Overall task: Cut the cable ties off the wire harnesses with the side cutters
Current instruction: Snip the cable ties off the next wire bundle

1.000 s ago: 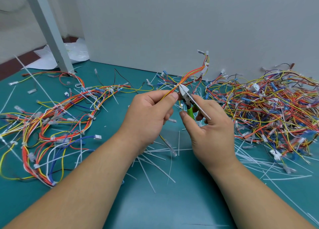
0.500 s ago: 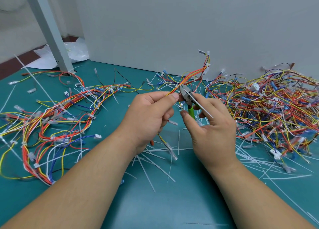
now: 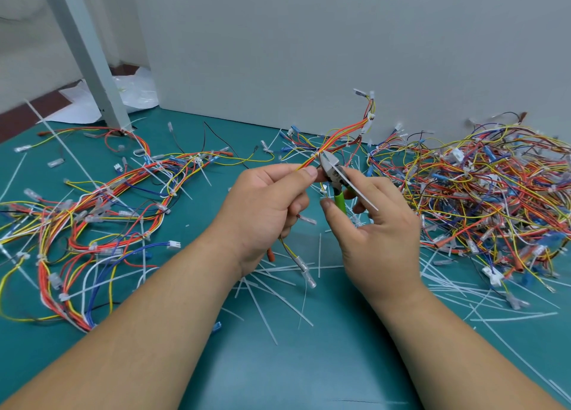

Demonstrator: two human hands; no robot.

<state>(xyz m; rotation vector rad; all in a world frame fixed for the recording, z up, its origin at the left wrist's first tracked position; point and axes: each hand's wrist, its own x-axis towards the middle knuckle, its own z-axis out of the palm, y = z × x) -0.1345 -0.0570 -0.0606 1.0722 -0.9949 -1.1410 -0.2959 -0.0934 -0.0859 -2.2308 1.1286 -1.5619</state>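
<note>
My left hand (image 3: 265, 205) pinches a red, orange and yellow wire harness (image 3: 343, 133) between thumb and fingers; the harness rises up and to the right toward the wall. My right hand (image 3: 374, 224) grips the side cutters (image 3: 332, 170), which have green handles and grey jaws. The jaws sit on the harness just right of my left thumb, at a white cable tie (image 3: 360, 190) whose long tail runs down over my right fingers. The lower harness ends hang below my left hand with clear terminals.
A spread of wire harnesses (image 3: 92, 211) lies on the green table at the left. A dense tangled pile of harnesses (image 3: 482, 193) fills the right. Several cut white ties (image 3: 272, 289) litter the table under my hands. A grey wall stands behind, a grey post (image 3: 89, 57) at back left.
Both hands and the harness have shifted slightly; the cutter jaws have stayed on the harness beside my left thumb. The tie's tail still lies across my right fingers.
</note>
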